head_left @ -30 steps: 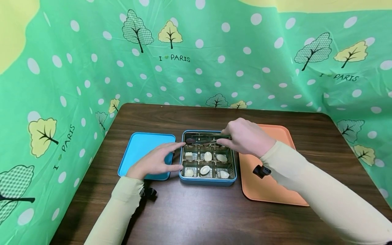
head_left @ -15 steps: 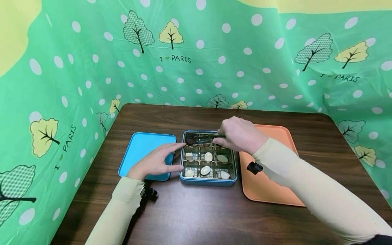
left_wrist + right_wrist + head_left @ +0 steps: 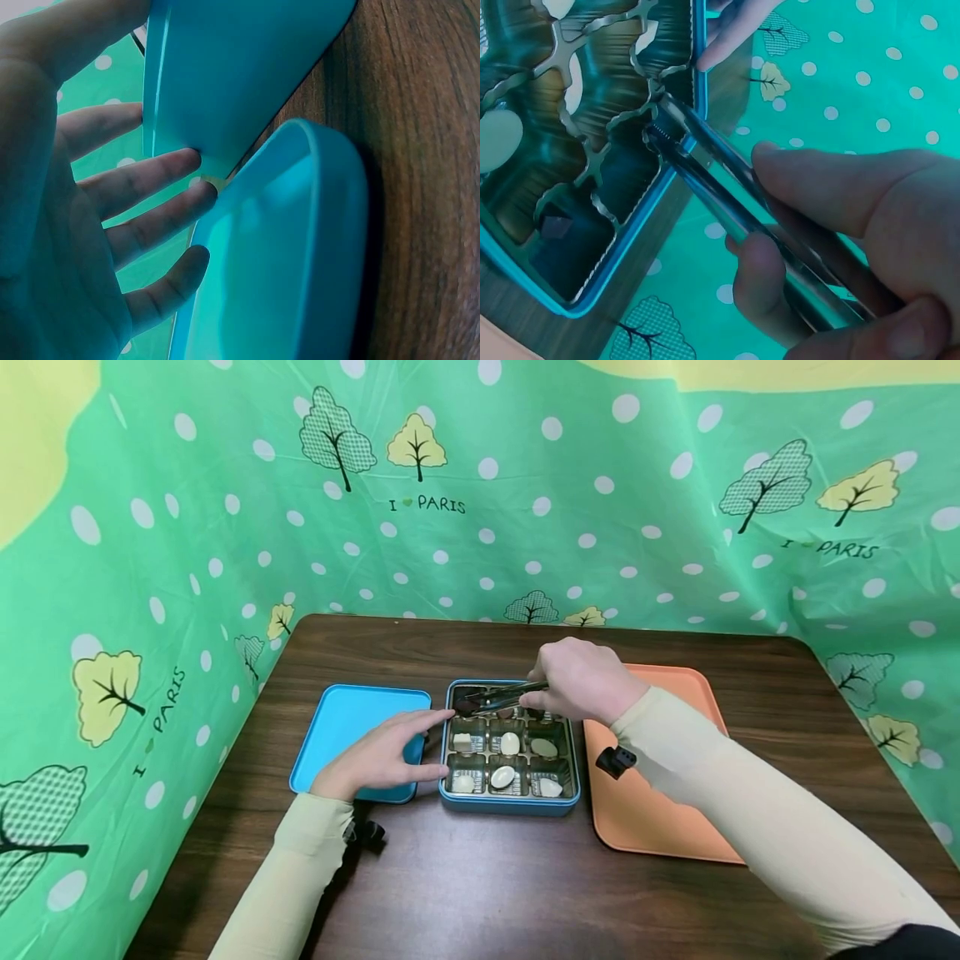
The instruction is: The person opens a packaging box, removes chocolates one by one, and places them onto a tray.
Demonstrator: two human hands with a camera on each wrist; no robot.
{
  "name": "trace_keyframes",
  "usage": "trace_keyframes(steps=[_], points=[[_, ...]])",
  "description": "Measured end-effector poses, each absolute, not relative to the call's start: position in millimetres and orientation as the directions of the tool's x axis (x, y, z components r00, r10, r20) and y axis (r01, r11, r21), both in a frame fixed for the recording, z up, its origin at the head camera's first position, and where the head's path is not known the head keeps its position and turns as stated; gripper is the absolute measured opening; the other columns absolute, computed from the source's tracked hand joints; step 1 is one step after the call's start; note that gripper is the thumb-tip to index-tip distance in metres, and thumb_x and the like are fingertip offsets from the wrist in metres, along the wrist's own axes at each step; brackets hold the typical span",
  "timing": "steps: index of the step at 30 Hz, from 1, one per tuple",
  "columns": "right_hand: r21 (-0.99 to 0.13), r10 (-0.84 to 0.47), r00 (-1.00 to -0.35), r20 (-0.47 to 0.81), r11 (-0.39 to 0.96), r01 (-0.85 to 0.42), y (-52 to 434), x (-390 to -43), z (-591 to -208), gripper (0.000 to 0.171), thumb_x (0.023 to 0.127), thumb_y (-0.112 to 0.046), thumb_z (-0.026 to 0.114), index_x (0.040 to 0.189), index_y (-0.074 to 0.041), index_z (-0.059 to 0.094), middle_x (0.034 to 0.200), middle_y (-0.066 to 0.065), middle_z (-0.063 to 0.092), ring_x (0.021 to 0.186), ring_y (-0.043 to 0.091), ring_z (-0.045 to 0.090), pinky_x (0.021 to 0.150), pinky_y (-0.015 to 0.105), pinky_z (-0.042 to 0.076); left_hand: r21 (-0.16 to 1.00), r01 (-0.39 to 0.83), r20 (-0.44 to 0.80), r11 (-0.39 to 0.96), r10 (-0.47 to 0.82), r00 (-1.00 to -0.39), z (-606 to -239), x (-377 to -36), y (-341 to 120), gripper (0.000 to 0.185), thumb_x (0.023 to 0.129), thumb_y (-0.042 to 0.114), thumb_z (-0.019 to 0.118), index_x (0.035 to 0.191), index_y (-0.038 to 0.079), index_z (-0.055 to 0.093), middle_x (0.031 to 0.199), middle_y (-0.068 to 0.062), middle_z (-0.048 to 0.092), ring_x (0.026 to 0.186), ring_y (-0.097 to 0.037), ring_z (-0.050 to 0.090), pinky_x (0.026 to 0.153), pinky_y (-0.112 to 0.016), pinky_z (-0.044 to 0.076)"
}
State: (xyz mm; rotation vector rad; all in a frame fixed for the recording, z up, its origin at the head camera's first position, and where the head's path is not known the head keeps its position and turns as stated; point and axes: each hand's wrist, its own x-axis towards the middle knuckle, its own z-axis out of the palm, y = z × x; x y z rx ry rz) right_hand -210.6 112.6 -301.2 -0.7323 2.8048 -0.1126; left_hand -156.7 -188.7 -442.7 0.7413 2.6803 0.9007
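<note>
A blue box [image 3: 510, 807] holds a divided plastic tray with several white and cream pieces [image 3: 502, 777] in its front and middle rows. Dark pieces [image 3: 555, 226] lie in the back row. My right hand [image 3: 588, 685] pinches metal tweezers [image 3: 720, 201] between thumb and fingers from the right. Their serrated tips reach into the back left compartment, at a dark piece [image 3: 467, 704] there. On the box's left side my left hand [image 3: 375, 756] rests thumb and fingertips at the rim, fingers fairly straight. The left wrist view shows those fingertips along the blue wall [image 3: 232, 67].
A blue lid [image 3: 352, 710] lies left of the box, partly beneath my left hand. To the right, an orange tray [image 3: 637, 827] sits under my right forearm. Both stand on a dark wooden table [image 3: 480, 893], with a green patterned cloth [image 3: 450, 560] behind it.
My right hand has shifted slightly left with the tweezers, whose arms look closer together. More of the back row's dark pieces shows. My left hand has stayed in place.
</note>
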Motion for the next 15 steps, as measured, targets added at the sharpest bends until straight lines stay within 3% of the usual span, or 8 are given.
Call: trace_keyframes(steps=[5,11,15], points=[[-0.139,-0.476,-0.85,-0.225,0.879,-0.456,110.8,-212.8,-301.1,0.037,0.094,-0.045,0.079,0.121,-0.019,0.082,0.127,0.002,0.076,0.099,0.026,0.074,0.058,0.041,0.055,0.617,0.391,-0.043,0.682,0.526,-0.849,-442.4,-156.0,-188.0,0.085,0.092,0.053,0.078,0.164,0.027,0.04,0.166,-0.003,0.043,0.154,-0.032,0.036,0.123,-0.059,0.032],[-0.15,-0.463,-0.858,-0.223,0.886,-0.439,113.4,-211.9,-301.5,0.037,0.094,-0.044,0.079,0.12,-0.018,0.082,0.128,0.003,0.075,0.089,0.022,0.071,0.053,0.036,0.05,0.617,0.39,-0.045,0.684,0.525,-0.85,-442.9,-156.3,-188.1,0.086,0.092,0.054,0.077,0.164,0.027,0.039,0.166,-0.004,0.042,0.154,-0.032,0.036,0.123,-0.059,0.032],[-0.143,-0.469,-0.855,-0.221,0.883,-0.447,113.8,-210.8,-300.8,0.038,0.094,-0.044,0.079,0.121,-0.017,0.082,0.128,0.003,0.075,0.095,0.023,0.072,0.056,0.037,0.052,0.614,0.391,-0.045,0.686,0.526,-0.85,-442.7,-156.4,-188.6,0.086,0.092,0.056,0.076,0.164,0.027,0.039,0.166,-0.003,0.042,0.154,-0.032,0.036,0.123,-0.059,0.032]])
